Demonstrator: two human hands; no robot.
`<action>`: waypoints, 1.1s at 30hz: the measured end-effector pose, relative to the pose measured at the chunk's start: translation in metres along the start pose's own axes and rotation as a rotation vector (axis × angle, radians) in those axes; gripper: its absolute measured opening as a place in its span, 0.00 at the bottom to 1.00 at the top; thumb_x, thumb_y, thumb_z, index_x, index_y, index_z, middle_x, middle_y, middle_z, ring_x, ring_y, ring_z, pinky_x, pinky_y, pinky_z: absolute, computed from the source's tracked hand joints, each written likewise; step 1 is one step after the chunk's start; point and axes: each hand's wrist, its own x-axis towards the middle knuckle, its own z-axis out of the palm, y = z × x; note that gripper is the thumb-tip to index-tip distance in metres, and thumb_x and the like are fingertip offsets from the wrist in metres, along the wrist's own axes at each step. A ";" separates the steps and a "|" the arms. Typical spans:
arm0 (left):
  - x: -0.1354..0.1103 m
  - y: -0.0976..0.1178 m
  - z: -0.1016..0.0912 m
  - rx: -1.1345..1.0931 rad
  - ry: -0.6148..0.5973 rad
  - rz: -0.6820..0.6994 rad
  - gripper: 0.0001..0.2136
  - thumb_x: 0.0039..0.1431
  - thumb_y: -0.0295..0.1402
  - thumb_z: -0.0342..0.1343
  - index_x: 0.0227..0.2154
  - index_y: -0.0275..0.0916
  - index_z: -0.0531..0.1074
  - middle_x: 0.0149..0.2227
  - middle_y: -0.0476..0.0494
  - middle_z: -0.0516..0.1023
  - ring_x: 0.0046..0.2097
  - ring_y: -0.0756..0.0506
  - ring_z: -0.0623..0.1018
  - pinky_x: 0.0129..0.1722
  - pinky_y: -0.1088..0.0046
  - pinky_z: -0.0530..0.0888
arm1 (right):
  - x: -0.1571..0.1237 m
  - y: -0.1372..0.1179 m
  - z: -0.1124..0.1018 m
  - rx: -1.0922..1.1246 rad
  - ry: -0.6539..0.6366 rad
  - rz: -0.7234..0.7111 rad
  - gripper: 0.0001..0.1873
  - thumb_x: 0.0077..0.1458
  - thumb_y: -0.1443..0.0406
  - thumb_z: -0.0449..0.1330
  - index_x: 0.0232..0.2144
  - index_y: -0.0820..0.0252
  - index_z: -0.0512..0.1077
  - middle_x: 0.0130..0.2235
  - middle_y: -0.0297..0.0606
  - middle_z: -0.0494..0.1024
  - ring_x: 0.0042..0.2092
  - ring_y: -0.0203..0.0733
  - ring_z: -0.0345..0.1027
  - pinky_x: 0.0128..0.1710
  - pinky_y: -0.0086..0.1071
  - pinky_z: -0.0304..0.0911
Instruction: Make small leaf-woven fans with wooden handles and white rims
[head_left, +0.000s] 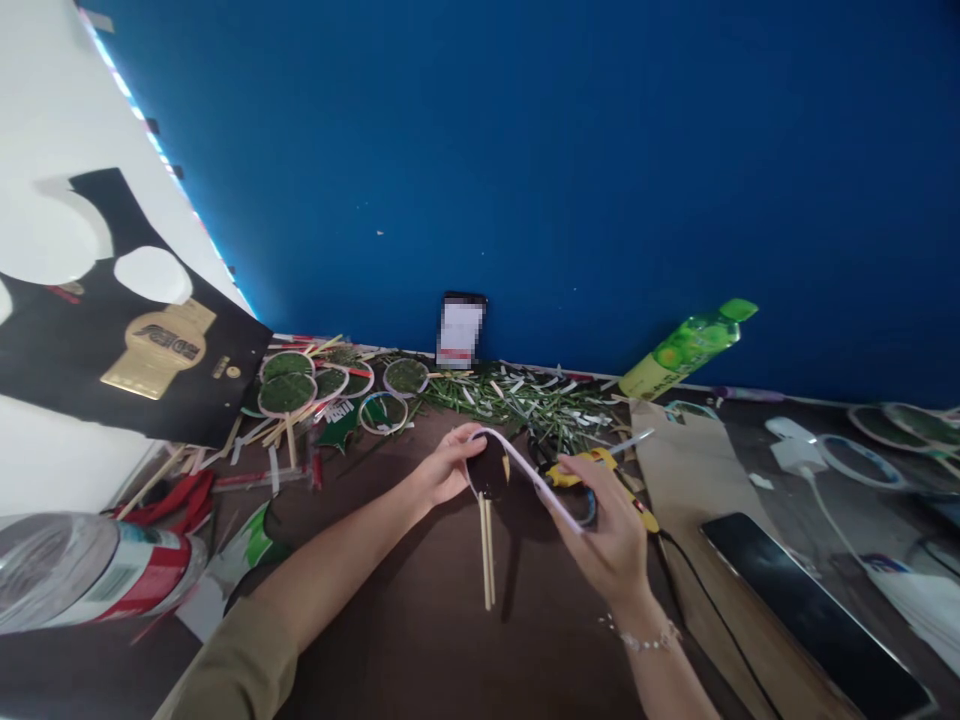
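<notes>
Pinched between the thumb and fingers of my left hand is a small round fan with a dark disc. Two thin wooden sticks hang down from the disc as its handle. A narrow pale lilac strip lies along the disc's upper edge and runs off to the right. My right hand grips the strip's free end, thumb and fingers closed on it. Just behind that hand lies a yellow glue gun with a black cord, partly covered by the fingers.
Finished-looking round fans lie at the back left. Cut green and white scraps line the wall below a propped phone. A green-capped bottle leans there. Cardboard, another phone and a white charger lie right; a plastic jar left.
</notes>
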 end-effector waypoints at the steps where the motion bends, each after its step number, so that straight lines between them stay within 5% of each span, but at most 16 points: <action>1: 0.000 0.000 -0.001 0.007 0.002 -0.004 0.13 0.38 0.27 0.66 0.28 0.34 0.68 0.25 0.49 0.76 0.26 0.52 0.76 0.30 0.79 0.73 | 0.001 -0.011 0.003 0.038 0.015 -0.033 0.15 0.49 0.65 0.60 0.42 0.57 0.68 0.40 0.41 0.75 0.42 0.44 0.69 0.42 0.41 0.66; 6: 0.002 -0.003 -0.005 0.024 -0.002 0.005 0.14 0.37 0.26 0.67 0.28 0.34 0.69 0.26 0.49 0.77 0.27 0.52 0.76 0.31 0.79 0.73 | -0.003 -0.034 0.009 0.139 0.044 -0.099 0.13 0.50 0.73 0.58 0.38 0.56 0.71 0.39 0.40 0.76 0.40 0.41 0.71 0.39 0.38 0.69; 22: 0.003 -0.005 -0.007 0.011 0.030 0.006 0.15 0.37 0.26 0.66 0.30 0.35 0.69 0.27 0.49 0.77 0.27 0.52 0.76 0.30 0.79 0.72 | -0.019 -0.030 0.030 0.095 0.051 -0.218 0.19 0.46 0.79 0.59 0.40 0.58 0.71 0.40 0.41 0.76 0.41 0.40 0.71 0.41 0.35 0.71; 33: 0.000 0.000 -0.001 0.118 -0.028 -0.013 0.16 0.38 0.27 0.66 0.32 0.37 0.67 0.28 0.50 0.75 0.29 0.51 0.75 0.32 0.76 0.71 | -0.012 -0.028 0.024 0.136 0.104 -0.097 0.13 0.47 0.75 0.60 0.35 0.56 0.73 0.36 0.39 0.77 0.37 0.41 0.72 0.36 0.36 0.71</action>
